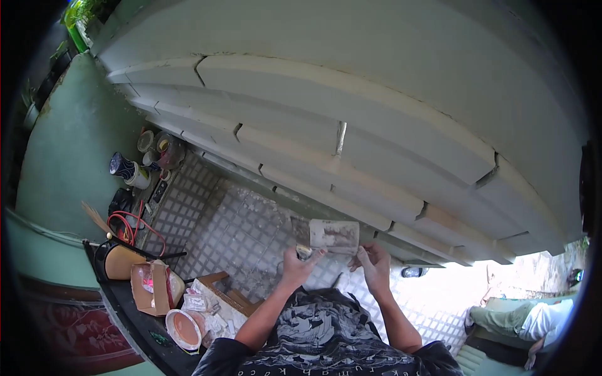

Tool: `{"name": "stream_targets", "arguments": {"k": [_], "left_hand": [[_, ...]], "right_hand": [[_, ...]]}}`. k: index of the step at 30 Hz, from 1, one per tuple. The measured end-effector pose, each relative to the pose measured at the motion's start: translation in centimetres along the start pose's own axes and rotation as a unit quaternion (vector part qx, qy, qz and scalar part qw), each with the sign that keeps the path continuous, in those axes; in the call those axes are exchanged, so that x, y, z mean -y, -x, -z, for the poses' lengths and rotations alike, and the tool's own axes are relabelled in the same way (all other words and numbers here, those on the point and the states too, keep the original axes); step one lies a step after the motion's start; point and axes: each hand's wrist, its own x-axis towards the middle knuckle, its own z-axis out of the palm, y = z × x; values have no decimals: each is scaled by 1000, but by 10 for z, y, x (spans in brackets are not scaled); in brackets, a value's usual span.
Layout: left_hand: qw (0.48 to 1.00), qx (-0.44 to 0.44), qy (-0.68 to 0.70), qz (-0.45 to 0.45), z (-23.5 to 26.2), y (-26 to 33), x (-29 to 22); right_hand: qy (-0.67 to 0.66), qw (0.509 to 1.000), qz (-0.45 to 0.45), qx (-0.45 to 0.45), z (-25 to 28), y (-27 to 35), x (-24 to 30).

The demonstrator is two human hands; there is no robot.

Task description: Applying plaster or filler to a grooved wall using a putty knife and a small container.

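1. The left hand (295, 266) and right hand (374, 266) meet at the middle, with two flat blades (329, 235) between and above them.
2. Beyond the blades rises the stepped wall (351, 125).
3. The tiled floor (226, 232) lies below the hands.
4. To the left stands a table (122, 313) bearing a cardboard box (150, 288) and a bowl (184, 329).
5. Tins (147, 160) sit farther left, at the wall's foot.
6. Another person (533, 323) lies at the far right.

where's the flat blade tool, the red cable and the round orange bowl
flat blade tool (335, 235), head view, middle of the smeared blade
red cable (128, 224), head view, on the loop
round orange bowl (185, 328), head view, its inside
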Motion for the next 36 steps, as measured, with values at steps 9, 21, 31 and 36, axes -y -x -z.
{"name": "stream_targets", "arguments": {"k": [9,21,31,36], "left_hand": [[883,207,-103,-409,28,-20,-19],[918,276,-174,-224,16,-17,-39],[987,127,-35,-90,85,-44,2],[988,120,-38,-86,136,-62,26]], "right_hand": [[41,993,81,72,21,11,-13],[-31,990,46,129,-4,31,-8],[12,943,143,-299,-29,21,-11],[75,867,230,-435,-39,15,-23]]}}
